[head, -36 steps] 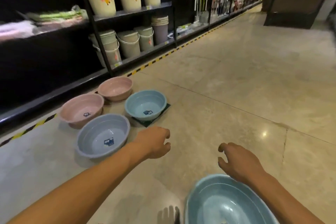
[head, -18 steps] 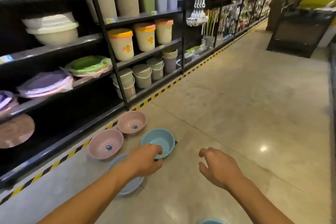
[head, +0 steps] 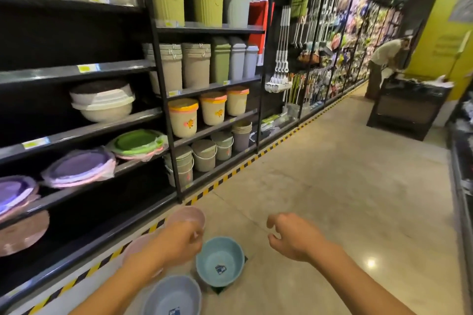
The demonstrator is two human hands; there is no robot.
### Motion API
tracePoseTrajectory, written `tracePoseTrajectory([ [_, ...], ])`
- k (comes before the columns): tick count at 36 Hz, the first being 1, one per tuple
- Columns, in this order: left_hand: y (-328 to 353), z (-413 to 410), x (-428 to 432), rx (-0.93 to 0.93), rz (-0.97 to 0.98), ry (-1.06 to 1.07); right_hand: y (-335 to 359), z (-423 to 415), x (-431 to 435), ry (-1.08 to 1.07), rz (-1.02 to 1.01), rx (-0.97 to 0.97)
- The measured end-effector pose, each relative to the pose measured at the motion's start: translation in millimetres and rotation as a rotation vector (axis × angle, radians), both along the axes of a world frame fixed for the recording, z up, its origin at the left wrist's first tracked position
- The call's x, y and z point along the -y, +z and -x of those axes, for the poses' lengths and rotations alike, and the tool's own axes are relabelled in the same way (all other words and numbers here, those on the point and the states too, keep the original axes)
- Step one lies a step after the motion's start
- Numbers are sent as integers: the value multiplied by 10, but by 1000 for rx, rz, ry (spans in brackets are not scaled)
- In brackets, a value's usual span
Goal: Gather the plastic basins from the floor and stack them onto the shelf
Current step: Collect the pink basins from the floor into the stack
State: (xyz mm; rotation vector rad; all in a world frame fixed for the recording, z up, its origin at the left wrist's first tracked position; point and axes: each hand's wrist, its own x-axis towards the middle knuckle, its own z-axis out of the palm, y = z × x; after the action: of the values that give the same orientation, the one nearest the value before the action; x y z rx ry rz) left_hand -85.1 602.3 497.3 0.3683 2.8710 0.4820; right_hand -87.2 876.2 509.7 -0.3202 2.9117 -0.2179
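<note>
shelf [head: 84,133] runs down the left side. floor [head: 332,186] beside it carries four basins close together: grey-blue basin [head: 174,296] nearest, teal basin [head: 220,261] just beside it, near pink basin [head: 135,245] and far pink basin [head: 189,215] by the striped edge, both partly hidden. left hand [head: 176,243] hovers above them, fingers loosely curled, holding nothing; right hand [head: 294,236] is likewise loose and empty. nesting the basins into one pile first, then gripping opposite rims with both hands, would likely make the lift steady.
</note>
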Motion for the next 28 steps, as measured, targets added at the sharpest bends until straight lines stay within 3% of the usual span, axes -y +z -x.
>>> tracePoseTrajectory([
  [14, 290, 1744, 405, 27, 71, -52, 316, 1517, 337, -66, -12, -74],
  [28, 203, 3044, -59, 20, 16, -22, 241, 2962, -226, -25, -40, -102],
])
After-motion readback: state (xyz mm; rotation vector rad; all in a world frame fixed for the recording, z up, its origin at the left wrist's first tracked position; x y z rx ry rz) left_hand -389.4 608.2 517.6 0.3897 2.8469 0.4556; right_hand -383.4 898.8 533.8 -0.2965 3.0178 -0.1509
